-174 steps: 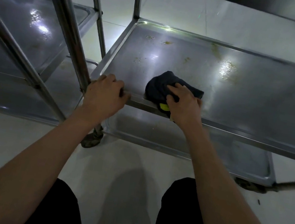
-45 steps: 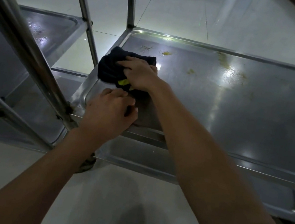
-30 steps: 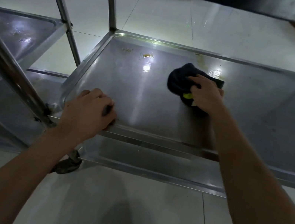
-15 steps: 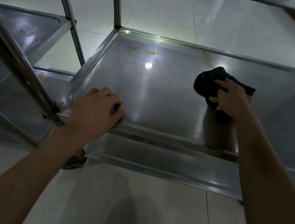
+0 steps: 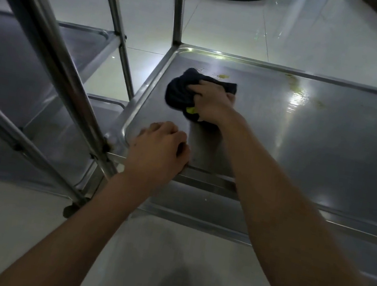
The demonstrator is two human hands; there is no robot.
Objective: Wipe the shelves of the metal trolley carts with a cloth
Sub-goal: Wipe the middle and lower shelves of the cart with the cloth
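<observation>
Stained steel shelf [image 5: 307, 142], white tiled floor [image 5: 227, 24]

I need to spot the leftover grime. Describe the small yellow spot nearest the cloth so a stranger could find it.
Start at the trolley shelf that the right hand is wiping with the dark cloth. Look just beyond the cloth, toward the far rim. The yellow spot sits alone there, apart from the larger yellowish smear further right.

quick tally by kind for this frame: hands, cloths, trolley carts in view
Hands: 2, left hand gripping the shelf's front rim, right hand holding the cloth
Cloths: 1, dark cloth on the shelf
Trolley carts: 2, the one being wiped and a second cart on the left
Total: 5
</observation>
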